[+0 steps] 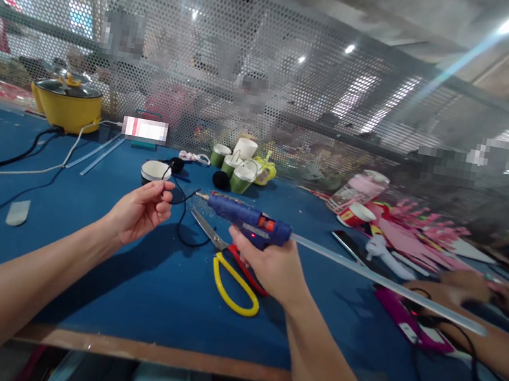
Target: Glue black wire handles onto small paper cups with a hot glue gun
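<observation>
So from where I'm watching, my left hand (145, 211) is pinching a thin black cord (179, 224) between the fingertips, and my right hand (274, 263) is wrapped around a blue glue gun (244, 216), held over the bench (106, 302) with its nozzle pointing at the left. The cord runs close to that nozzle, can't tell if they touch. There's a long clear glue stick (381, 280) poking out the back, and scissors (220, 243) lying half under the gun. A small cup (155, 170) sits just past my left hand, with a black ball (221, 179) and some green-and-white cups (241, 178) further back.
</observation>
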`<state>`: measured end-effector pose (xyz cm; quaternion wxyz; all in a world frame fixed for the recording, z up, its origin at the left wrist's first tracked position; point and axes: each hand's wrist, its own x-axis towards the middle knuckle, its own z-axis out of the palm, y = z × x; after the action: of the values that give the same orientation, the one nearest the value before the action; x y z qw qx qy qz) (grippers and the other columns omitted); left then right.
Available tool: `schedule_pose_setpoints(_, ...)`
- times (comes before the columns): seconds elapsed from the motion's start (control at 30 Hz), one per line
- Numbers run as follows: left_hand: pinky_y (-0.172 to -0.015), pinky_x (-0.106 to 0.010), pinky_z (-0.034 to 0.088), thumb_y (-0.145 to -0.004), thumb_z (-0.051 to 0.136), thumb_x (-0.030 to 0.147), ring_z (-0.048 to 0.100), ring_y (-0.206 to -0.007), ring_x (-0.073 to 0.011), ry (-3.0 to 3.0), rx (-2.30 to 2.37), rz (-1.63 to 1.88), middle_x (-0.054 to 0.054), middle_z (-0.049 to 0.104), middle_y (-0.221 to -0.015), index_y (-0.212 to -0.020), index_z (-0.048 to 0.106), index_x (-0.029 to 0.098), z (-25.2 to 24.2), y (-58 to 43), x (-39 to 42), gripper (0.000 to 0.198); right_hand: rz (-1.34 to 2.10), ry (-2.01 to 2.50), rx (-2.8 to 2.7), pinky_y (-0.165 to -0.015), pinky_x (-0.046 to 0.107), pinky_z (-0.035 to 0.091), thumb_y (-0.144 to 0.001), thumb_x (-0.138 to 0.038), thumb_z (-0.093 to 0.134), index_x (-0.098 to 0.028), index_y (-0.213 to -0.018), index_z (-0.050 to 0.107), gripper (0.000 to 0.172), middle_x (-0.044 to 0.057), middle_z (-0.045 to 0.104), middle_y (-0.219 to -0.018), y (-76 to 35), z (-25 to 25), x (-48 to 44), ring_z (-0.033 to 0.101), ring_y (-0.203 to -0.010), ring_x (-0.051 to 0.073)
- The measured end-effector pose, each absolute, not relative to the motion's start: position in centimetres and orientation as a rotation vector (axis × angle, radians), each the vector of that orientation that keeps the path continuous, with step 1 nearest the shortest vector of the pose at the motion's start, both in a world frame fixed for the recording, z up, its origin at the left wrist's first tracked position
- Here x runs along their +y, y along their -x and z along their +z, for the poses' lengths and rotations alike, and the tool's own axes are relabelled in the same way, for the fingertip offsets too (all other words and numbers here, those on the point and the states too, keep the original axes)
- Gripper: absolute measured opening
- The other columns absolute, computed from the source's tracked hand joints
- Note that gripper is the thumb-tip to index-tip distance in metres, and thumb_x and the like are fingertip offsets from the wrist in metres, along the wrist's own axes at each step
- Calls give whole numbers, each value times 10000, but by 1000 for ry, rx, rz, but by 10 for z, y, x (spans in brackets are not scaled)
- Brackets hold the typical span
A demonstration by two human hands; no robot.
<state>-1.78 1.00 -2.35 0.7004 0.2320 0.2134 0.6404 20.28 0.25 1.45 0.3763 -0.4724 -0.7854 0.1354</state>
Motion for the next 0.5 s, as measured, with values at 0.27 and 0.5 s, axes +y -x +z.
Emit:
schedule_pose_setpoints(0.27,-418,-135,416,-831,426,116,453,-412,-31,-533,471,1425,-10,550,-565,-781,580,90,-24,18,10,164,372,1204,-1966,-438,226,426,-720,-343,570,-174,-548,562,241,-28,538,-419,-204,15,3,501,-383,107)
schedule_pose_setpoints(0.5,-422,-138,414,-817,456,122,450,-413,-29,-536,477,1427,-8,548,-569,-782,580,87,-25,18,10,133,475,1255,-1880,-430,228,430,-704,-344,588,-180,-480,519,286,-27,513,-380,-201,18,1,483,-357,99)
